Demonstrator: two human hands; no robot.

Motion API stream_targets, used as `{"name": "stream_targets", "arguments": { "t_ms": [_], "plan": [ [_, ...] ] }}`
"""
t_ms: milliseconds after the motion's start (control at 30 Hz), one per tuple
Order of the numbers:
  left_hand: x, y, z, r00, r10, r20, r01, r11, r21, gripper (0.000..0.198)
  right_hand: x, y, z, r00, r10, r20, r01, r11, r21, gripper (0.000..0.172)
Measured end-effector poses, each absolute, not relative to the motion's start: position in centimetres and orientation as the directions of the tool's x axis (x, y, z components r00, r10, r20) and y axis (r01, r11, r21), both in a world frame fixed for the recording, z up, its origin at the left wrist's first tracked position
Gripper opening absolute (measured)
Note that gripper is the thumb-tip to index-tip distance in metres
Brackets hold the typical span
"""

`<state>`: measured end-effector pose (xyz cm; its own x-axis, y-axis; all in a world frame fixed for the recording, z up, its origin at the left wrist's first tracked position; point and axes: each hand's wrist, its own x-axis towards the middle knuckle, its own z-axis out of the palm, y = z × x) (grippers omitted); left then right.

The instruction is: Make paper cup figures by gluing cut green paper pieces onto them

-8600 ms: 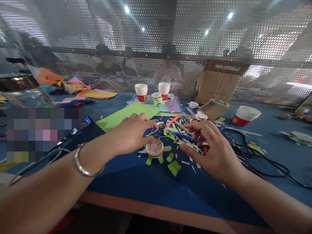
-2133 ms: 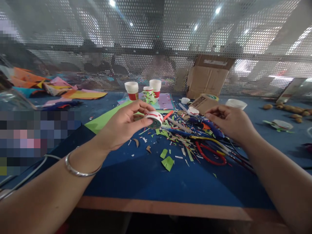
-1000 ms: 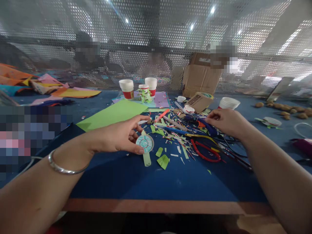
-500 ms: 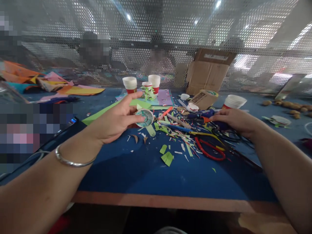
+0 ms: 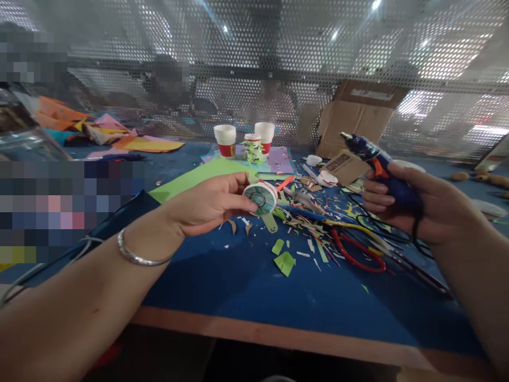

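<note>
You face a blue table (image 5: 230,297) with a brown edge (image 5: 254,335); behind the table stands a grey wall (image 5: 246,58) full of holes, and lights (image 5: 334,35) glow above the table.

**Matt Paper, Glossy Plastic, Polished Metal**

The disc (image 5: 260,199) looks like paper, its face matt. The glue gun (image 5: 400,192) is smooth, faintly glossy plastic, with a metal nozzle (image 5: 344,136). Polished metal makes the bangle (image 5: 137,258) shine. The cups (image 5: 225,143) are smooth paper; the sheet (image 5: 199,180) and scraps (image 5: 284,263) are thin, matt paper. The box (image 5: 358,124) is dull, creased cardboard. The scissors' handle (image 5: 340,250) looks like glossy plastic. The tabletop (image 5: 238,286) is smooth and mostly matt, its edge (image 5: 258,334) wood-like. Behind, the screen (image 5: 222,101) looks like perforated metal.
</note>
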<state>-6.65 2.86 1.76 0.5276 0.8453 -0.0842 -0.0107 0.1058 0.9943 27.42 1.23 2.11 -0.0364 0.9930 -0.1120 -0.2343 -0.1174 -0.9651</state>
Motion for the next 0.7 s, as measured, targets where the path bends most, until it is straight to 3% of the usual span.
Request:
{"name": "stream_targets", "arguments": {
  "t_ms": [167,333,500,700],
  "plan": [
    [-6.6,3.1,1.5,0.566,0.819,-0.097,-0.042,0.145,0.989,0.019,26.1,0.2,2.1,-0.137,0.989,-0.052,-0.378,-0.101,-0.92,0.02],
    [-6.3,3.0,1.4,0.581,0.808,-0.099,-0.066,0.168,0.984,0.016,25.0,-0.5,1.8,-0.193,0.981,0.01,-0.324,-0.054,-0.945,0.022],
    [-5.8,2.9,1.2,0.553,0.829,-0.09,-0.094,0.169,0.981,0.014,23.8,-1.3,1.4,-0.264,0.963,-0.054,-0.106,-0.085,-0.991,0.021],
    [-5.6,2.6,1.2,0.568,0.821,-0.063,-0.052,0.112,0.992,0.016,23.2,-2.0,0.7,-0.169,0.982,-0.086,0.214,-0.048,-0.976,0.04]
  ]
}}
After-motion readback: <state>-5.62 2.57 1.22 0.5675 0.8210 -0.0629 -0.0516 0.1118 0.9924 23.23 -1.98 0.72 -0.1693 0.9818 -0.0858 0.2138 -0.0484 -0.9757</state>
